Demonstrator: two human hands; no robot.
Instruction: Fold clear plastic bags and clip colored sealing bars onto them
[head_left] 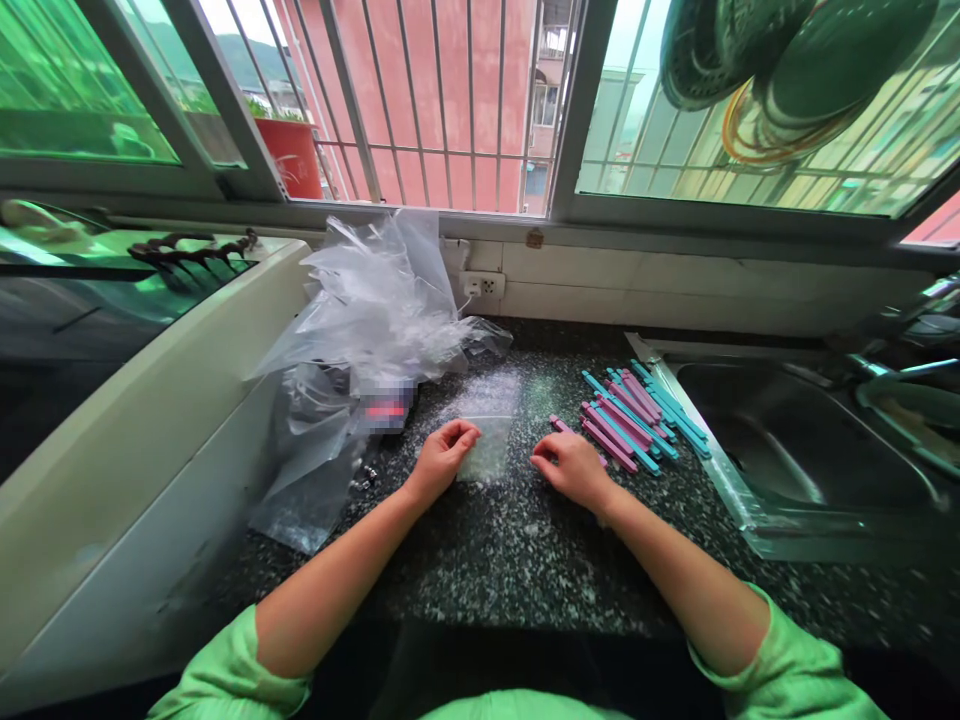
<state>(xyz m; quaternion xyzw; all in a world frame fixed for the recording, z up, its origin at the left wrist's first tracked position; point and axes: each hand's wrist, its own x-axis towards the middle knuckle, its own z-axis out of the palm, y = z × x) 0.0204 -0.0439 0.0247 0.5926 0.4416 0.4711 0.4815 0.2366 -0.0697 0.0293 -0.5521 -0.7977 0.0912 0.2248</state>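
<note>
"Dark speckled counter [517, 585] under a barred window [564, 150], sink [810, 430] off to my right. How do your hands stand?"

"Both forearms reach in from the lower corners, slanting toward the middle, wrists low over the counter. My left hand [444, 460] has its fingers curled, thumb and forefinger pinched on the upper left edge of the bag [489, 455]."

"And where's that bag lying?"

"Flat on the counter, clear, between my two hands, nearer the left."

"The right hand [574, 468]?"

"Back of the hand up, fingers curled inward, tips pointing at the bag but apart from it. I can't tell whether they're closed on anything. One pink stick [561, 425] runs partly behind it; the pile of sticks [628, 420], pink and blue, lies just beyond, toward the sink."

"Left side?"

"A heap of plastic [375, 310], near the left hand."
</note>
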